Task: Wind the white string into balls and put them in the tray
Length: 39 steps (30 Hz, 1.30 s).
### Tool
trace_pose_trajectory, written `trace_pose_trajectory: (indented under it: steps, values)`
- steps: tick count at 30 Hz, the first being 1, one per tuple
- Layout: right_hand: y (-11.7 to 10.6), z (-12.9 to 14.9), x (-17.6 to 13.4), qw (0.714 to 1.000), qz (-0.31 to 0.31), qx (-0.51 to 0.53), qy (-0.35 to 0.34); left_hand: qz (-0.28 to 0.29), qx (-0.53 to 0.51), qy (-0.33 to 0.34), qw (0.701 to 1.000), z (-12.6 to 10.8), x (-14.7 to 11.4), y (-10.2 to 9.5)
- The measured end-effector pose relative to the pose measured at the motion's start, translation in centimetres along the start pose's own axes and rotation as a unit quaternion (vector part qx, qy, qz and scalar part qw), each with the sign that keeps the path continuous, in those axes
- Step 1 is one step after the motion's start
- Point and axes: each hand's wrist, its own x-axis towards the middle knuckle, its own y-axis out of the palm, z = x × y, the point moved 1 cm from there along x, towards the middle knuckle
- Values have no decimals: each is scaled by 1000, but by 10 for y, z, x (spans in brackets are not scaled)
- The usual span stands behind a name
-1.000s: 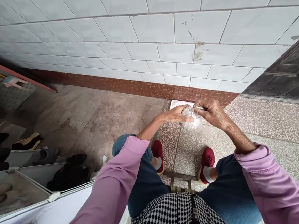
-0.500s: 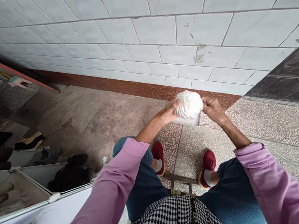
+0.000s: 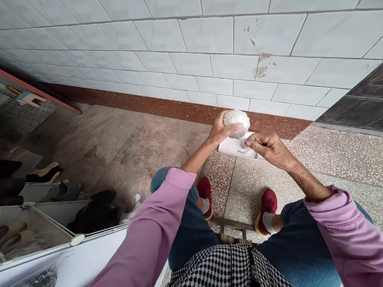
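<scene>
My left hand (image 3: 224,129) is wrapped round a white ball with a ridged surface (image 3: 237,119), holding it up in front of the wall. What the ball is made of I cannot tell. To its lower right, my right hand (image 3: 266,148) is closed in a pinch, apart from the ball. Something small and pale shows at its fingertips, too small to name. Below both hands a shallow white tray (image 3: 224,148) lies on the floor, partly covered by them, with a small greyish mark or scrap in it.
A white-tiled wall (image 3: 205,35) with a brown base strip (image 3: 141,107) rises just ahead, and a dark door (image 3: 374,99) is at the right. Racks with shoes (image 3: 43,172) stand at the lower left. My red shoes (image 3: 267,205) rest on the speckled floor.
The ball has moved slightly left and up in my left hand. My right hand has come away from the ball's right side and dropped a little, over the tray.
</scene>
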Motion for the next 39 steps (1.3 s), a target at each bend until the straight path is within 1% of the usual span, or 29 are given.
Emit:
trace_pose_trajectory:
  steps: [3, 6, 8, 10, 11, 13, 15, 17, 19, 20, 21, 24, 26, 28, 31, 32, 34, 36, 39]
  values:
    - [-13, -1, -3, 999, -37, -37, -8, 63, 73, 14, 995, 0, -6, 6]
    - [-23, -5, -6, 995, -64, -78, -9, 162, 88, -16, 983, 2, -15, 14]
    - [-26, -9, -8, 992, -70, -106, -5, 233, 80, -53, 968, 6, -23, 20]
    - [-26, -11, -10, 989, -66, -129, 0, 289, 58, -91, 951, 9, -32, 23]
    - [-25, -12, -11, 989, -60, -134, 2, 307, 41, -109, 945, 11, -36, 24]
    - [-24, -13, -13, 991, -50, -124, 7, 322, -4, -143, 936, 15, -44, 22]
    - [-21, -14, -16, 995, -47, -89, 8, 317, -52, -172, 931, 19, -54, 19]
    - [-13, -18, -20, 998, -48, -41, 9, 302, -89, -192, 929, 25, -66, 16]
    - [2, -23, -29, 999, -41, -4, 21, 288, -99, -201, 931, 35, -84, 17]
    - [11, -27, -35, 999, -35, 1, 30, 287, -86, -207, 931, 41, -96, 18]
    - [22, -30, -43, 999, -23, -9, 43, 290, -60, -207, 932, 48, -108, 20]
    - [51, -40, -67, 992, 9, -93, 82, 307, 11, -182, 934, 67, -142, 28]
    - [62, -45, -84, 986, 21, -133, 102, 307, 56, -159, 937, 77, -156, 30]
    - [64, -48, -98, 980, 23, -158, 118, 278, 117, -135, 944, 85, -161, 28]
    - [61, -51, -115, 975, 6, -179, 134, 174, 226, -89, 955, 95, -155, 18]
    - [61, -52, -120, 974, -4, -177, 139, 140, 255, -67, 954, 98, -153, 14]
    - [62, -53, -130, 978, -26, -151, 142, 95, 301, -36, 948, 106, -150, 7]
    - [66, -53, -141, 984, -51, -104, 135, 71, 332, -24, 940, 116, -151, 2]
    - [77, -49, -155, 988, -73, -20, 132, 53, 363, -32, 930, 131, -154, -2]
